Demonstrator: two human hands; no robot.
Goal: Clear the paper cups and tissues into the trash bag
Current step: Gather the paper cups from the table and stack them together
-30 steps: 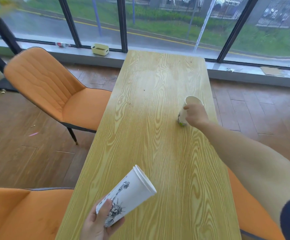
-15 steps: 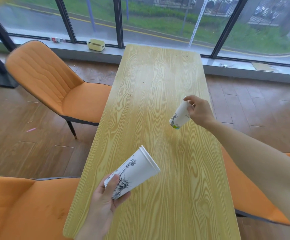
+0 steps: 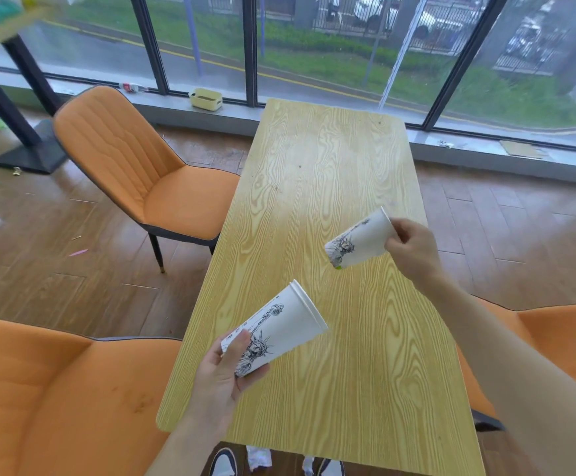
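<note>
From the head view, your right hand [image 3: 411, 250] has lifted the cup [image 3: 360, 240] off the desk [image 3: 317, 173] near its right edge, your left hand [image 3: 226, 367] grips a stack [image 3: 276, 329], so nesting comes next, I judge.

table [image 3: 331, 207]: matt grained wood | cups [image 3: 281, 329]: smooth printed paper | chair [image 3: 135, 173]: stitched orange upholstery

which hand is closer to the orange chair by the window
Left. The left hand, holding a stack of cups, is at the table's chair-side edge. The right hand, holding one cup, is across the table from the orange chair.
</note>
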